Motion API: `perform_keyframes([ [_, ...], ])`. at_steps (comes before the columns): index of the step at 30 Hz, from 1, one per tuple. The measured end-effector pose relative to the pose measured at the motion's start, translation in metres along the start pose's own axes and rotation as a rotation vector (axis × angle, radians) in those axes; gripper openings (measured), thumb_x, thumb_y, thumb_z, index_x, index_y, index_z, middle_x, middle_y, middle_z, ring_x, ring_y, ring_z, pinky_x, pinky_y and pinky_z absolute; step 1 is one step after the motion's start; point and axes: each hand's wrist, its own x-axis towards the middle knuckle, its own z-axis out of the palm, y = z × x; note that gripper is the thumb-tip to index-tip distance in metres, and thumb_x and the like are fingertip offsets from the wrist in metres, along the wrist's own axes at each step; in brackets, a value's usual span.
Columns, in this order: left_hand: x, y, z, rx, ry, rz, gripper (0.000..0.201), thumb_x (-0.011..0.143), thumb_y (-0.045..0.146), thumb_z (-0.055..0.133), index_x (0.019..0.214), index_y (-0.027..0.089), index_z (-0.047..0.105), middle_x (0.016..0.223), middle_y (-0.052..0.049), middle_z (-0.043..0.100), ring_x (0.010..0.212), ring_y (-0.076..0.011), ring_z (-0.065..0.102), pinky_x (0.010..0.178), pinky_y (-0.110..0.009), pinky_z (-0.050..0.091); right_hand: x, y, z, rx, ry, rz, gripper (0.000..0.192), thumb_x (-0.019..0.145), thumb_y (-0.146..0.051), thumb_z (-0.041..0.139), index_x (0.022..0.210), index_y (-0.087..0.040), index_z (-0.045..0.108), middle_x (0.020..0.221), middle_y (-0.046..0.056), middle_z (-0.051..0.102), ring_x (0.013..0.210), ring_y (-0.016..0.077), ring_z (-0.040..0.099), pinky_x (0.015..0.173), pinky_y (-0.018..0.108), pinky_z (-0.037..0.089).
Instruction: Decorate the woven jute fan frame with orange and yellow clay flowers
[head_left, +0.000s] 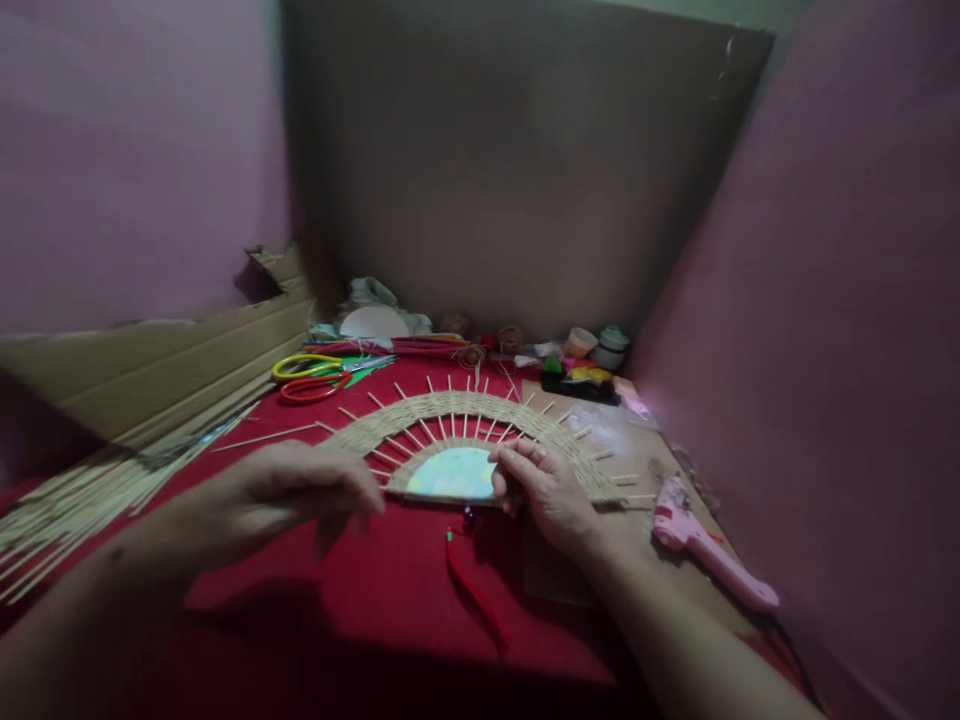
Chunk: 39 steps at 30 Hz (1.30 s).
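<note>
Red-clothed surface, cardboard backing: both hands on a half-round woven fan.

Woven fan lies flat at centre, straight edge toward the person, long axis left to right; thin sticks radiate like spokes from a pale glossy half-disc through a band of tan cord weave. Left hand sits at the fan's left corner, fingers curled shut, apparently pinching a cord or stick end; exact contents cannot be told. Right hand lies nearer the core, fingertips closed on the half-disc's right edge. A red tassel trails from the straight edge toward the viewer. Outward: pink glue gun right, bundle of loose sticks left, yellow and red scissors behind, small jars and scraps against the cardboard.
</note>
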Motion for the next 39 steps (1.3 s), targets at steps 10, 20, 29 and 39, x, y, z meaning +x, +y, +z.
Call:
perform_keyframes([
  [10,0.078,0.008,0.075,-0.350,-0.446,-0.039,0.028,0.088,0.028,0.046,0.068,0.015,0.060,0.058,0.002,0.053,0.050,-0.0071,0.043,0.045,-0.017,0.035,0.044,-0.042,-0.085,-0.938,0.301,0.039,0.020,0.091,-0.032,0.046,0.089,-0.017,0.059,0.083,0.004,0.064,0.075,0.0135,0.060,0.068,0.026,0.047],
  [20,0.045,-0.023,0.094,-0.387,-0.174,-0.077,0.029,0.090,0.027,0.045,0.071,0.015,0.063,0.063,-0.002,0.063,0.060,-0.0105,0.055,0.058,-0.021,0.045,0.072,-0.042,-0.187,-1.667,0.283,0.557,0.034,0.089,-0.034,0.055,0.118,-0.016,0.054,0.118,0.009,0.057,0.100,0.0206,0.059,0.083,0.041,0.051],
  [29,0.045,-0.029,0.098,-0.475,-0.169,-0.142,0.027,0.090,0.026,0.046,0.072,0.015,0.063,0.060,-0.001,0.061,0.057,-0.0098,0.055,0.054,-0.020,0.044,0.086,-0.094,-0.164,-1.453,0.470,0.462,0.024,0.089,-0.032,0.055,0.106,-0.015,0.059,0.107,0.007,0.062,0.091,0.0170,0.061,0.077,0.035,0.052],
  [39,0.052,-0.020,0.090,-0.545,0.033,-0.224,0.013,0.085,0.024,0.055,0.090,0.015,0.063,0.084,-0.004,0.065,0.068,-0.0109,0.057,0.059,-0.022,0.047,0.034,-0.070,-0.029,-0.436,0.052,0.149,0.021,0.075,-0.029,0.058,0.058,-0.016,0.056,0.054,0.002,0.061,0.042,0.0078,0.051,0.040,0.020,0.039],
])
